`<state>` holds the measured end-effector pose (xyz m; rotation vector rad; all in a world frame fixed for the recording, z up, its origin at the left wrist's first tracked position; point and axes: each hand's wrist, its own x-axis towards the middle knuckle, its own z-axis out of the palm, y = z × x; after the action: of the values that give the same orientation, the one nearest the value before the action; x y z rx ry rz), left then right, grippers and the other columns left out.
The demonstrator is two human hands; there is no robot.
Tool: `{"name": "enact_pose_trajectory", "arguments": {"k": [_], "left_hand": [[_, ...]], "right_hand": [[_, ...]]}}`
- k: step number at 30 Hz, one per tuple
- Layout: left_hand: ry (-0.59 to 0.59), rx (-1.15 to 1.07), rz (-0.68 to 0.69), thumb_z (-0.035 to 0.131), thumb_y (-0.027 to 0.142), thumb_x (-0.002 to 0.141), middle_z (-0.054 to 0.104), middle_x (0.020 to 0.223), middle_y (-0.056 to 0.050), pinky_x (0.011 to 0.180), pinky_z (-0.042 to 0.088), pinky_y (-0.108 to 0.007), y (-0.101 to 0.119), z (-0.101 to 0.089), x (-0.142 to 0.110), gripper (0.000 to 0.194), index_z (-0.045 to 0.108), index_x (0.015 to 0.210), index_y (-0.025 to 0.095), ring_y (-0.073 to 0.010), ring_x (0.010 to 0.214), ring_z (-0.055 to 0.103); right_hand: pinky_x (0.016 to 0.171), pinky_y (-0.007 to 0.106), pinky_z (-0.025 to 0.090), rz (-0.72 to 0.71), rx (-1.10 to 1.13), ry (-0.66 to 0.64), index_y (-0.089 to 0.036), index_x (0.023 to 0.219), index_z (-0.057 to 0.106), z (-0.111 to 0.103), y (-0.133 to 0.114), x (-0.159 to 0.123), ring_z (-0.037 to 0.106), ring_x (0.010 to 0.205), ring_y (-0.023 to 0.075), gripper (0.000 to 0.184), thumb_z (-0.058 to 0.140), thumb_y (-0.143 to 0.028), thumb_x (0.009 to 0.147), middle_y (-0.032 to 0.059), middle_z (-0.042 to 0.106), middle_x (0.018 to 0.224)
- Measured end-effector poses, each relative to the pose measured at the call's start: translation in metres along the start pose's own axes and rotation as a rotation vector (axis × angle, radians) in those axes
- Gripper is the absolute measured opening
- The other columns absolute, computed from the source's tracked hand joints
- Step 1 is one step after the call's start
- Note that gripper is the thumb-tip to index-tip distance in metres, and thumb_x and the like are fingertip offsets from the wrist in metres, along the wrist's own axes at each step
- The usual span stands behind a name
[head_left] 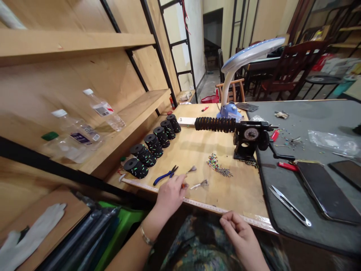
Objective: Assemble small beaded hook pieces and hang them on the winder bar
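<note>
Beads [216, 165] lie loose; our left hand [170, 195], narrowly pinching something tiny, could knock them; right hand [239, 235], grip unclear.

Pinching a small orange item [183, 185] between the fingers of the left hand [170, 196], just above the wooden workbench [225, 192]. Curling the right hand [239, 235] at the bench's near edge, with any held item too small to tell. Lying just ahead of the left hand: blue-handled pliers [166, 175] and two wire tufts [199, 184]. Lining up farther ahead and left of that hand: black spools [149, 145]. Standing well ahead of the right hand: a hand-cranked winding machine [248, 137], beyond a heap of coloured beads [217, 165]. Lying right of the right hand: thread snips [290, 206].
</note>
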<state>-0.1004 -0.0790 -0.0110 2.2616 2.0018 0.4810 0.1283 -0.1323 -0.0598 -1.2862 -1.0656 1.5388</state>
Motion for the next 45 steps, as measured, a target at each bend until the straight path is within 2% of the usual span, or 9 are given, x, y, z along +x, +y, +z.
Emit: {"name": "enact_pose_trajectory", "arguments": {"k": [4, 9, 14, 20, 28, 33, 37, 41, 45], "left_hand": [[0.004, 0.107, 0.028, 0.061, 0.02, 0.082, 0.065, 0.105, -0.01, 0.081, 0.048, -0.037, -0.006, -0.003, 0.018, 0.034, 0.06, 0.115, 0.021, -0.0269, 0.097, 0.06], [0.152, 0.043, 0.119, 0.059, 0.02, 0.084, 0.063, 0.112, -0.013, 0.091, 0.043, -0.044, 0.018, -0.005, 0.021, 0.026, 0.061, 0.11, 0.018, -0.0298, 0.106, 0.053], [0.007, -0.018, 0.213, 0.052, 0.013, 0.086, 0.066, 0.098, -0.009, 0.086, 0.045, -0.042, 0.047, 0.009, 0.022, 0.021, 0.063, 0.103, 0.019, -0.0268, 0.096, 0.055], [-0.086, 0.022, 0.145, 0.045, 0.005, 0.086, 0.067, 0.093, -0.011, 0.087, 0.046, -0.042, 0.047, 0.027, 0.03, 0.027, 0.063, 0.101, 0.017, -0.0271, 0.097, 0.057], [0.12, -0.379, 0.181, 0.045, 0.012, 0.088, 0.064, 0.091, -0.008, 0.082, 0.047, -0.038, 0.051, 0.016, 0.024, 0.019, 0.061, 0.098, 0.018, -0.0234, 0.091, 0.058], [0.106, -0.754, -0.005, 0.052, 0.022, 0.086, 0.062, 0.085, -0.005, 0.064, 0.047, -0.026, 0.057, 0.005, 0.021, 0.008, 0.059, 0.084, 0.018, -0.0185, 0.079, 0.06], [-0.136, -1.16, -0.196, 0.061, 0.032, 0.082, 0.065, 0.078, -0.004, 0.055, 0.046, -0.023, 0.066, 0.0, 0.008, 0.017, 0.053, 0.083, 0.017, -0.0144, 0.067, 0.06], [-0.362, -1.368, -0.376, 0.072, 0.038, 0.071, 0.063, 0.063, -0.001, 0.049, 0.044, -0.021, 0.076, 0.01, -0.018, 0.032, 0.05, 0.077, 0.017, -0.0111, 0.052, 0.056], [-0.4, -1.396, -0.493, 0.076, 0.035, 0.066, 0.061, 0.056, 0.001, 0.048, 0.04, -0.02, 0.08, 0.03, -0.043, 0.033, 0.051, 0.072, 0.015, -0.0081, 0.047, 0.051]], "right_hand": [[0.045, 0.021, 0.022, 0.054, 0.065, 0.041, -0.018, 0.066, 0.058, -0.001, 0.005, -0.001, 0.028, 0.047, 0.0086, 0.048, 0.071, -0.065, 0.063, -0.0084, 0.034, 0.052], [0.045, 0.02, 0.013, 0.085, 0.128, 0.101, -0.019, 0.069, 0.055, 0.0, 0.011, -0.003, 0.019, 0.046, 0.0065, 0.051, 0.069, -0.068, 0.065, -0.0109, 0.027, 0.051], [0.044, 0.02, 0.013, 0.125, 0.133, 0.028, -0.02, 0.069, 0.053, -0.003, 0.009, -0.003, 0.02, 0.044, 0.0066, 0.052, 0.069, -0.069, 0.063, -0.011, 0.028, 0.05], [0.044, 0.02, 0.012, 0.129, 0.157, 0.037, -0.019, 0.071, 0.052, -0.007, 0.011, -0.005, 0.019, 0.045, 0.0064, 0.052, 0.069, -0.068, 0.064, -0.0114, 0.027, 0.05], [0.044, 0.02, 0.012, 0.117, 0.197, 0.063, -0.02, 0.071, 0.052, -0.006, 0.008, -0.009, 0.018, 0.045, 0.0063, 0.052, 0.069, -0.068, 0.065, -0.0117, 0.025, 0.05], [0.043, 0.02, 0.013, 0.099, 0.206, 0.075, -0.019, 0.071, 0.053, -0.006, 0.004, -0.012, 0.019, 0.044, 0.0055, 0.051, 0.069, -0.067, 0.066, -0.0114, 0.027, 0.05], [0.042, 0.019, 0.013, 0.06, 0.212, 0.104, -0.019, 0.07, 0.054, -0.004, -0.002, -0.018, 0.02, 0.044, 0.0051, 0.05, 0.069, -0.066, 0.068, -0.0113, 0.026, 0.049], [0.041, 0.02, 0.013, 0.041, 0.21, 0.111, -0.019, 0.069, 0.053, -0.001, -0.008, -0.023, 0.018, 0.043, 0.0053, 0.048, 0.069, -0.065, 0.069, -0.0117, 0.026, 0.048], [0.04, 0.019, 0.016, 0.049, 0.158, 0.047, -0.018, 0.068, 0.055, 0.003, -0.008, -0.022, 0.021, 0.041, 0.0052, 0.05, 0.069, -0.066, 0.067, -0.0113, 0.031, 0.045]]}}
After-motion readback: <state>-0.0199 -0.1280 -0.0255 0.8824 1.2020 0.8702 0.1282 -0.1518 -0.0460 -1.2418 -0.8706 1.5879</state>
